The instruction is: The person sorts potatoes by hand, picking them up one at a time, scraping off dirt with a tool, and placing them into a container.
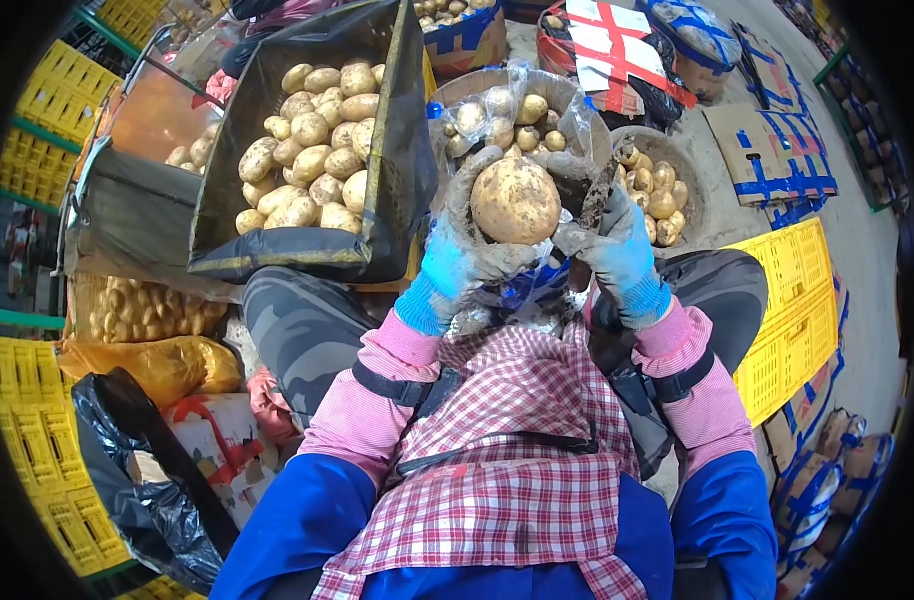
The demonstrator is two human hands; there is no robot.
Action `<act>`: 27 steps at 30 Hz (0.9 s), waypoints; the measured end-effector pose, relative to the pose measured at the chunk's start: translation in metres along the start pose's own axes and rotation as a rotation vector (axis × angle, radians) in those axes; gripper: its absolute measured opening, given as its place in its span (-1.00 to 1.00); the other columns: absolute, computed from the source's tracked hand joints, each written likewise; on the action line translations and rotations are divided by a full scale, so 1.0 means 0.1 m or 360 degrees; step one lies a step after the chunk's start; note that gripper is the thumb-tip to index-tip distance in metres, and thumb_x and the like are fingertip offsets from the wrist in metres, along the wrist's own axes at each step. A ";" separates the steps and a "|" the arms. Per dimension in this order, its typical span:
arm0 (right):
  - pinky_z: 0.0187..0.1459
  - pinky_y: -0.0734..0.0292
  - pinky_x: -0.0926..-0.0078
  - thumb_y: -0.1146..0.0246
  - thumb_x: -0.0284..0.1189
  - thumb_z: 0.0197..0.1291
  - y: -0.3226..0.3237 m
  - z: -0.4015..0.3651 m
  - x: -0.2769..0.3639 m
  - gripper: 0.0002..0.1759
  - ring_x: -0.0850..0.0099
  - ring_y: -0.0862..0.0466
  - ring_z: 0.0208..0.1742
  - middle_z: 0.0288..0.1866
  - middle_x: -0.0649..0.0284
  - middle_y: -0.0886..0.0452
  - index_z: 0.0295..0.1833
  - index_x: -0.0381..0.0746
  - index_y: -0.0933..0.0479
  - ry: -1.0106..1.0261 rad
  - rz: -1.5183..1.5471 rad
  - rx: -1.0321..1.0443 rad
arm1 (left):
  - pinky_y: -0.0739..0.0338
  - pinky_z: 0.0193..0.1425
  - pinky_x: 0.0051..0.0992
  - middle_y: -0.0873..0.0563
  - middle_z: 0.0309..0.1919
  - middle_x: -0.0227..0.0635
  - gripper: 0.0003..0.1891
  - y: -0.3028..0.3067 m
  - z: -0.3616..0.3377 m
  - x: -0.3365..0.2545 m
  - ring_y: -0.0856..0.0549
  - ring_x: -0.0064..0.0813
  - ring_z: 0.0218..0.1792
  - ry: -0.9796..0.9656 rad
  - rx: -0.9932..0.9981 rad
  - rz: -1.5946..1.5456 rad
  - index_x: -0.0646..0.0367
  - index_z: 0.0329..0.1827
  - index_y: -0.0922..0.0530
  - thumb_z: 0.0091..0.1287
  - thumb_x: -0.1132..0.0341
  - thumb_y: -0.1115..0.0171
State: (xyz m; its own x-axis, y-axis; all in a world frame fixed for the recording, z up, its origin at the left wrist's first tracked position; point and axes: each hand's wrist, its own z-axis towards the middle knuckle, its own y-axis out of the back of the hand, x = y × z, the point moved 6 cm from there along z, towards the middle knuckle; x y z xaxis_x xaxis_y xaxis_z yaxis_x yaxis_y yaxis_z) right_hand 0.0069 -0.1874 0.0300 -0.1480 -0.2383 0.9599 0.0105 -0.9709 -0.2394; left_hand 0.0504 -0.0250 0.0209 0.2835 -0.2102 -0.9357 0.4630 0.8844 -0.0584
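Observation:
A large round potato (515, 201) with dirt specks is held up in front of my lap. My left hand (467, 245), in a dirty blue and grey glove, wraps round its left side and underside. On the other side my right hand (612, 240), gloved alike, has its fingers curled round something dark and muddy that I cannot make out. Just behind both hands stands a plastic-lined tub (577, 100) with potatoes in it. To the left, a dark open-topped bin (397, 150) holds a heap of potatoes (312, 140).
A round basin of small potatoes (662, 190) stands right of the tub. Yellow crates (787, 300) lie beside my right knee, and more yellow crates (37, 430) line the left. Flattened taped cardboard (772, 150) lies at the right. Black plastic (167, 500) is at lower left.

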 end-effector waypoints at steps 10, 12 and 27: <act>0.18 -0.54 0.47 -0.45 -0.64 0.04 -0.04 0.00 0.03 -0.34 0.47 -0.60 0.15 0.19 0.17 -0.59 0.30 -0.35 -0.41 -0.0098 0.0001 -0.0025 | -0.56 0.19 -0.44 -0.38 0.34 -0.28 0.13 0.01 -0.05 0.04 -0.48 -0.37 0.28 0.0195 -0.0088 -0.0300 0.10 0.52 -0.13 -0.14 0.22 -0.67; 0.18 -0.55 0.48 -0.45 -0.63 0.04 -0.04 0.01 0.00 -0.34 0.47 -0.60 0.15 0.18 0.17 -0.60 0.30 -0.35 -0.41 -0.0076 -0.0049 -0.0015 | -0.60 0.10 -0.49 -0.39 0.32 -0.29 0.10 0.00 -0.07 0.08 -0.51 -0.40 0.24 0.0298 -0.0076 -0.0361 0.09 0.52 -0.12 -0.11 0.26 -0.64; -0.09 -0.67 0.34 -0.04 -0.23 0.44 1.13 -0.11 -0.84 -0.63 0.29 -0.67 -0.04 0.10 0.14 -0.59 0.15 -0.25 -0.52 -0.0740 0.0788 -0.0614 | -0.61 0.01 -0.50 -0.36 0.36 -0.13 -0.24 -0.38 -0.01 0.75 -0.63 -0.45 0.07 0.0816 0.0303 0.0004 0.07 0.59 -0.01 0.39 0.36 -0.21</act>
State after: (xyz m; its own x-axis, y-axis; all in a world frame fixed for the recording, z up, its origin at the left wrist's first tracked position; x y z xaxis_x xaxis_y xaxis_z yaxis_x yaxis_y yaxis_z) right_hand 0.0100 -0.2766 -0.0787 0.2145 -0.7104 0.6703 -0.3899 -0.6915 -0.6081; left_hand 0.0529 -0.0743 -0.0470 -0.1388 0.0639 -0.9883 0.6204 0.7835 -0.0365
